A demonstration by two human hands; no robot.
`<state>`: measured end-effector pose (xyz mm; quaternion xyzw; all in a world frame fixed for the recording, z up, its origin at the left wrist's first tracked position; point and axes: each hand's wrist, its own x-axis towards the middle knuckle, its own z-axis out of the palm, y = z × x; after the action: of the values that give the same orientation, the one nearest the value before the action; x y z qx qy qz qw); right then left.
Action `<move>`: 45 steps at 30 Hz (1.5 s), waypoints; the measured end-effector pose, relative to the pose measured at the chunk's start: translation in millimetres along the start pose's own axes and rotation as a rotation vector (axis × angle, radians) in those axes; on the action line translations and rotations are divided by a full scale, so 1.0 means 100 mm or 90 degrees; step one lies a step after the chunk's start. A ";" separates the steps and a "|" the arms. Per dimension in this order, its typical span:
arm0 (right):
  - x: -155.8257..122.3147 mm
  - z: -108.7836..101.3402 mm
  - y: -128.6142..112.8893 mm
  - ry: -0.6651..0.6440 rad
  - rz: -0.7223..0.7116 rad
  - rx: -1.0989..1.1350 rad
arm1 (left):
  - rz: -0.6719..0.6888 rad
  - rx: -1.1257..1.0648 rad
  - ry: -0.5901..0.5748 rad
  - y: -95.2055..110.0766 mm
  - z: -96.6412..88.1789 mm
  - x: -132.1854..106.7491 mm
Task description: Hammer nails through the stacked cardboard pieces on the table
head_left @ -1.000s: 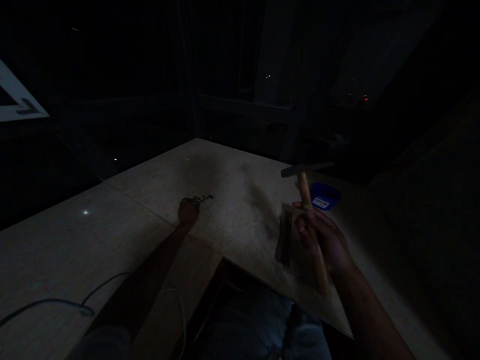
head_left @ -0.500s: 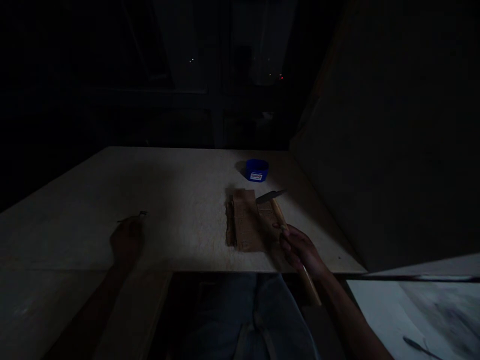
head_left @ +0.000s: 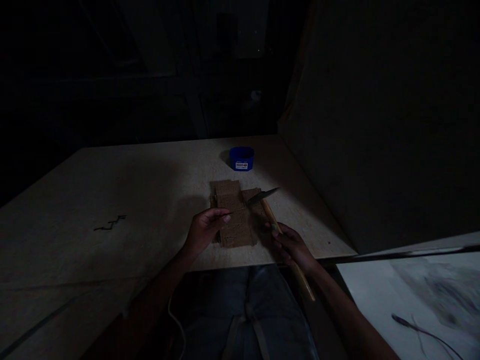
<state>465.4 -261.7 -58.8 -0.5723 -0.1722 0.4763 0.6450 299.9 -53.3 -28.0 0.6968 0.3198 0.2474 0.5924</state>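
The scene is very dark. My right hand [head_left: 291,246] is closed round the wooden handle of a hammer [head_left: 270,215], whose metal head hangs just over a small brown cardboard piece [head_left: 234,215] on the wooden board [head_left: 150,200]. My left hand [head_left: 204,231] pinches a thin dark nail by the cardboard's left edge, with the nail's tip pointing right over the cardboard. Several more dark nails [head_left: 110,223] lie loose on the board to the left.
A small blue round tub [head_left: 242,158] stands behind the cardboard. A tall upright panel [head_left: 375,125] closes off the right side. A white sheet [head_left: 412,300] lies at the lower right. My jeans-clad legs [head_left: 247,315] show below the board's front edge.
My left hand left the loose nails and came right to the cardboard, holding a nail. The hammer stayed over the cardboard. The view swung right.
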 end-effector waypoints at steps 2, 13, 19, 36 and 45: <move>0.04 -0.02 -0.01 0.000 0.001 -0.003 | -0.005 0.018 -0.002 -0.07 0.01 0.02; 0.20 0.01 -0.04 -0.044 0.011 0.008 | 0.034 0.100 0.010 -0.33 0.15 0.12; 0.27 0.05 0.01 -0.035 0.015 0.003 | 0.109 0.164 0.003 -0.37 0.22 0.15; 0.56 0.33 0.20 -0.012 -0.080 -0.129 | 0.096 0.122 -0.044 -0.46 0.21 0.34; 0.51 0.43 0.33 0.064 -0.070 -0.104 | 0.076 0.124 -0.047 -0.50 0.25 0.38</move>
<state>443.1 -199.2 -92.8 -0.6359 -0.2088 0.3951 0.6292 336.5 -37.1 -83.2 0.7774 0.2783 0.2242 0.5176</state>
